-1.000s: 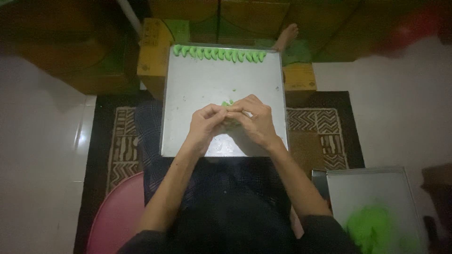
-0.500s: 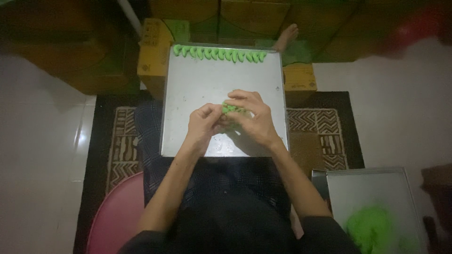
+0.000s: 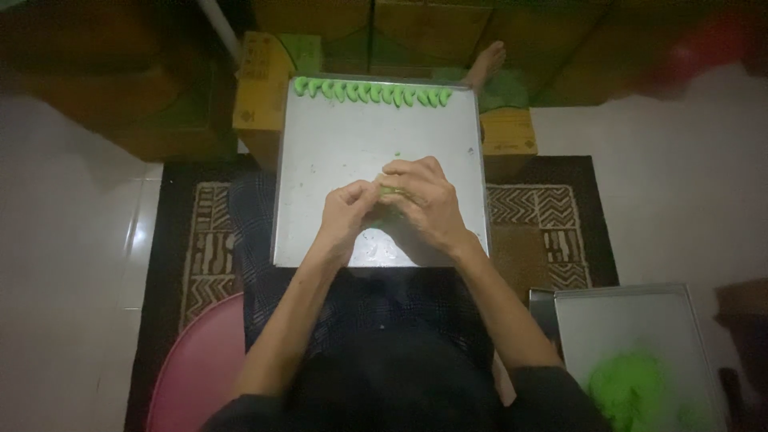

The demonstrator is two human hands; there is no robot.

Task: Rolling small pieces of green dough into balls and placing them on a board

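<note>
Right now the left hand and right hand are pinching closed on a small green dough piece above the metal tray; squeezing too hard is risking misshaping it.

The green piece is mostly hidden between the fingers, perhaps dough.

A home, by the look of it, with someone working on the floor: pale floor tiles, a dark patterned rug spread underneath, cardboard boxes stacked along the back. Metal baking trays of green dough pieces point to home food-making.
</note>
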